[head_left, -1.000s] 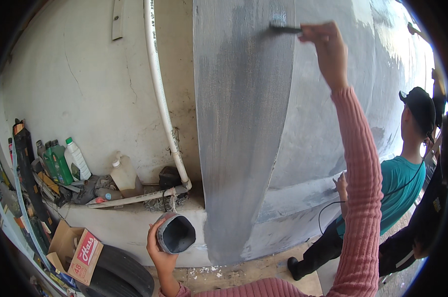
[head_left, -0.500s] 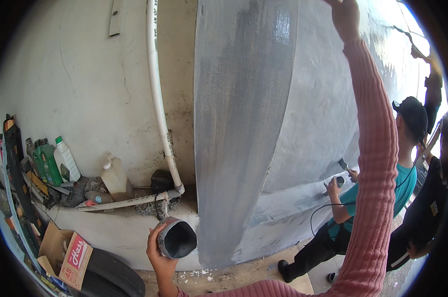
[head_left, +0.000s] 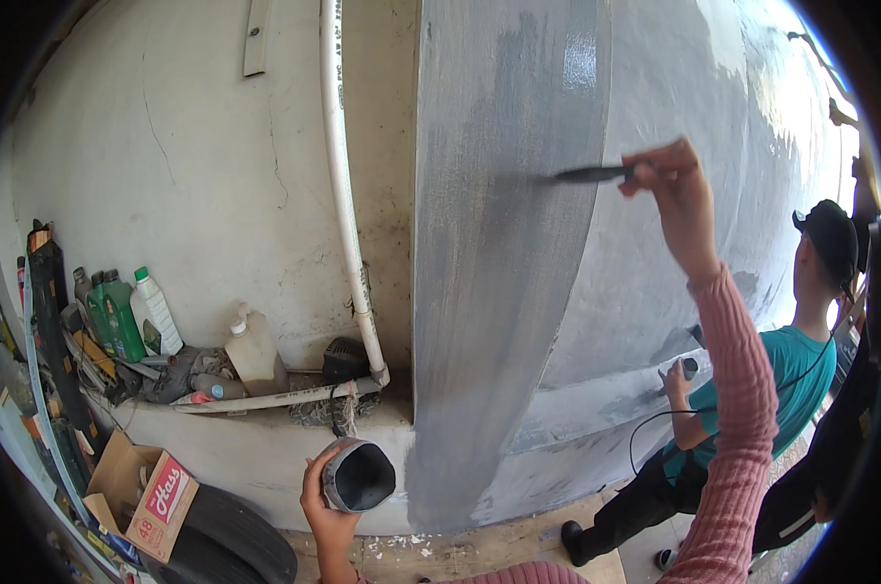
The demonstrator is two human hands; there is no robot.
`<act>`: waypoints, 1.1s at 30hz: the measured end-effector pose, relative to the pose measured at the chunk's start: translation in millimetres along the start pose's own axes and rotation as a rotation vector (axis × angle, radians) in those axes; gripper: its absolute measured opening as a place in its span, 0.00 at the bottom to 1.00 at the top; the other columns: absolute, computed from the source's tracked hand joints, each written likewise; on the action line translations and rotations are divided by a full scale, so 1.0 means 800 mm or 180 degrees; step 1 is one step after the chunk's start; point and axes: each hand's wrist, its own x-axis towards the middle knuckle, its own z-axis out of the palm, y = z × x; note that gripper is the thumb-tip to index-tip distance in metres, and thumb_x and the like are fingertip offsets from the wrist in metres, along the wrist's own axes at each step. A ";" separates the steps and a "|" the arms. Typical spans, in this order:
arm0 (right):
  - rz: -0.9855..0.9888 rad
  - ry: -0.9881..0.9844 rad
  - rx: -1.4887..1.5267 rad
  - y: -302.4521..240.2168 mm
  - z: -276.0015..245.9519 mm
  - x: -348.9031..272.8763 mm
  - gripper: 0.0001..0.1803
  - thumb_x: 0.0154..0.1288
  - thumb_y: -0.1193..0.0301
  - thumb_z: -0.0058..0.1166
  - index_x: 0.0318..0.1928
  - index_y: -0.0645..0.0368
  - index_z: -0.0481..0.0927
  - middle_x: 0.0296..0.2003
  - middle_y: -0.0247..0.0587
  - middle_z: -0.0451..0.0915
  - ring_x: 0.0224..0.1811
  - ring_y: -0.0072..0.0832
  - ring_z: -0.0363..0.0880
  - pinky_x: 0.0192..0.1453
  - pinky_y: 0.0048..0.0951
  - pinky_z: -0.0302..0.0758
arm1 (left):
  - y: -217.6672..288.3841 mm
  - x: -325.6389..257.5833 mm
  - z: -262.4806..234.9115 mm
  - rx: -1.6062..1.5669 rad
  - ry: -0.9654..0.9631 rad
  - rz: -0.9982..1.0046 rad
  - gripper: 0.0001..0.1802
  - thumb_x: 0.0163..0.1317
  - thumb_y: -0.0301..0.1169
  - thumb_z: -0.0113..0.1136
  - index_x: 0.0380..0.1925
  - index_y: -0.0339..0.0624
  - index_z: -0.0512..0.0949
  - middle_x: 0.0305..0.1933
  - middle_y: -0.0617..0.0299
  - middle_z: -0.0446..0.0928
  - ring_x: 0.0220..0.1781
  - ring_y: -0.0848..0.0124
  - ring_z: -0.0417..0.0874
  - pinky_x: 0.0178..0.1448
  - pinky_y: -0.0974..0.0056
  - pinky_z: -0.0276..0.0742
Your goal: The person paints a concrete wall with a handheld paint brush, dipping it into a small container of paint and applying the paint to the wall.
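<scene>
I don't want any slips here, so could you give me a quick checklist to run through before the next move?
1. Cup held in the left hand: ok.
2. Brush gripped in the right hand: ok.
3. Amount inside the cup: cannot tell; the inside is dark.
4. Brush touching the grey wall strip: cannot tell; its tip is blurred.
5. Even tone on that strip: not ok; lighter and darker streaks show.
6. Co-worker apart from the brush: ok, over to the right.
</scene>
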 end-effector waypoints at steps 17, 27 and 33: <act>-0.1228 0.0852 -0.1255 0.012 0.005 0.085 0.05 0.61 0.76 0.48 0.37 0.61 0.70 0.30 0.35 0.79 0.30 0.21 0.78 0.34 0.20 0.74 | 0.022 -0.014 -0.017 0.0133 0.0060 -0.0044 0.37 0.29 0.22 0.71 0.46 0.35 0.68 0.46 0.55 0.72 0.49 0.66 0.73 0.59 0.61 0.61; -0.0772 0.0680 -0.1008 -0.004 -0.030 0.086 0.04 0.63 0.75 0.44 0.38 0.62 0.70 0.27 0.36 0.78 0.30 0.19 0.77 0.37 0.19 0.71 | 0.014 -0.023 -0.016 0.0253 -0.0302 0.0089 0.41 0.27 0.20 0.72 0.48 0.36 0.66 0.48 0.56 0.71 0.50 0.67 0.73 0.55 0.65 0.68; -0.1608 0.1449 -0.0148 -0.010 -0.071 0.262 0.07 0.57 0.77 0.52 0.30 0.64 0.67 0.21 0.37 0.70 0.22 0.21 0.72 0.25 0.21 0.70 | 0.025 -0.033 -0.012 0.0398 -0.0314 0.0255 0.39 0.28 0.20 0.71 0.47 0.36 0.68 0.48 0.56 0.71 0.50 0.66 0.72 0.55 0.65 0.67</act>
